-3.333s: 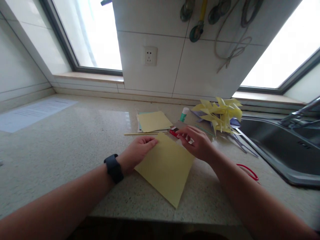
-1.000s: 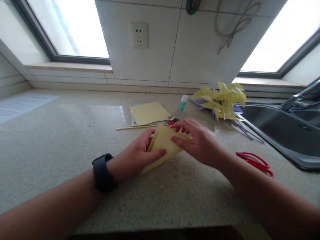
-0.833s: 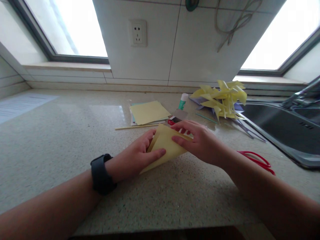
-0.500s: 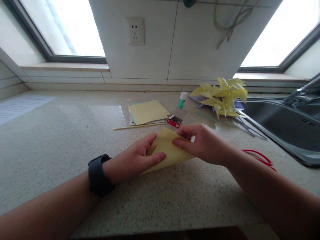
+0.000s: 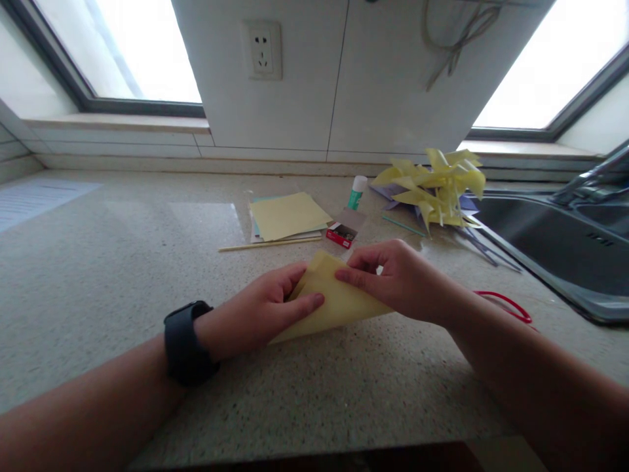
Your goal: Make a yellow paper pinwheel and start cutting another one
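While the left hand (image 5: 268, 307) and right hand (image 5: 403, 282) pinch the folded pale-yellow paper sheet (image 5: 339, 304) over the speckled stone worktop (image 5: 314, 393), folding seems the present step; next, corners likely need matching before creasing. Beyond sits an open red cardboard box (image 5: 339, 237).

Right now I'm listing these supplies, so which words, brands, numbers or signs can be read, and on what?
None can be read.
Printed sheet: lines of text, too small and blurred.
Glue stick: label too blurred.
Red box: pale marking, too small.
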Motion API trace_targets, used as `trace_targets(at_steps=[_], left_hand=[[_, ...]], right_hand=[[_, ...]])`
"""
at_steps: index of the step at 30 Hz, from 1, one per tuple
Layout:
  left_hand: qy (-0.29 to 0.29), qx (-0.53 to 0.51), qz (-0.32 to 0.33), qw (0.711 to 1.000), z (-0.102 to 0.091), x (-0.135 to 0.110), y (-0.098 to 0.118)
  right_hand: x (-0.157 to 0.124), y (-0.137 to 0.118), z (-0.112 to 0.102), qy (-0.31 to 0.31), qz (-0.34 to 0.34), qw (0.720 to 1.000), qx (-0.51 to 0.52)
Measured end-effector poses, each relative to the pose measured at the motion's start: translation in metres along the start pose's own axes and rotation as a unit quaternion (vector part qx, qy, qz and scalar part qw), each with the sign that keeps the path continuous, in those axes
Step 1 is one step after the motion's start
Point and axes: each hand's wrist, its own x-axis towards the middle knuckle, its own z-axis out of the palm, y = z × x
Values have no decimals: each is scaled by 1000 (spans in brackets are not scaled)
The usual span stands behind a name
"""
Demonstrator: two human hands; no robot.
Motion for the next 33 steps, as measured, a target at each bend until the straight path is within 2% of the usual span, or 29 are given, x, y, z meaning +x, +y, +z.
trace_targets(at_steps=[6, 12, 20, 26, 33], left_hand=[[-1, -13, -25, 1000, 1, 0, -2], [12, 1, -24, 1000, 1, 0, -1], [12, 12, -32, 999, 3, -1, 2], [0, 7, -36, 999, 3, -1, 3], [-3, 30, -29, 999, 2, -1, 3]], right_hand=[[-2, -1, -1, -5, -10, 999, -32], [-2, -1, -1, -1, -28, 997, -65], [-3, -3, 5, 68, -71, 995, 19], [-3, -6, 7, 63, -40, 996, 53], [-2, -7, 8, 58, -33, 996, 55]])
